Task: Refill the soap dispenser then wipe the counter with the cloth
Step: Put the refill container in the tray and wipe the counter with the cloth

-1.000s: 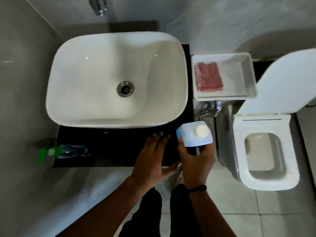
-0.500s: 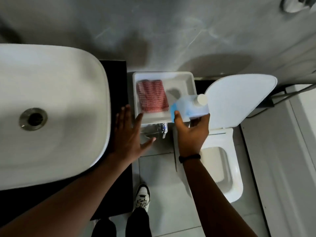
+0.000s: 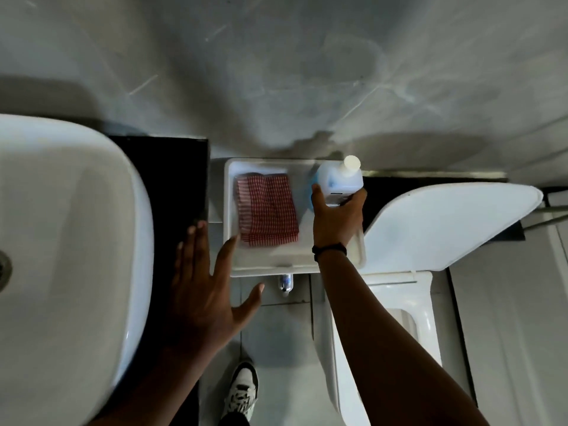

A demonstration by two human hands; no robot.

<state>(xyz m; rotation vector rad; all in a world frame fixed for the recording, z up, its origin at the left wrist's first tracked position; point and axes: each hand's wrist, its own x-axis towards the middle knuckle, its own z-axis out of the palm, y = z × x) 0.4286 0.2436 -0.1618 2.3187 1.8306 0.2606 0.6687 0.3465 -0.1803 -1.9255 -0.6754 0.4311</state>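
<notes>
My right hand (image 3: 336, 218) grips a pale blue refill bottle (image 3: 339, 179) with a white cap, holding it over the far right corner of a white tray (image 3: 264, 265). A folded red-and-white checked cloth (image 3: 266, 210) lies in the tray's left half. My left hand (image 3: 204, 290) hovers open with fingers spread, in front of the tray's left edge and beside the black counter (image 3: 172, 173). The soap dispenser is out of view.
A white basin (image 3: 61, 229) fills the left side on the black counter. A toilet with its lid (image 3: 442, 222) raised stands right of the tray. Grey wall behind, tiled floor and my shoe (image 3: 242, 392) below. A small metal valve (image 3: 285, 282) sits under the tray.
The view swung right from the basin to the tray. My right hand carried the bottle from the counter edge out over the tray's far right corner. My left hand followed, staying open.
</notes>
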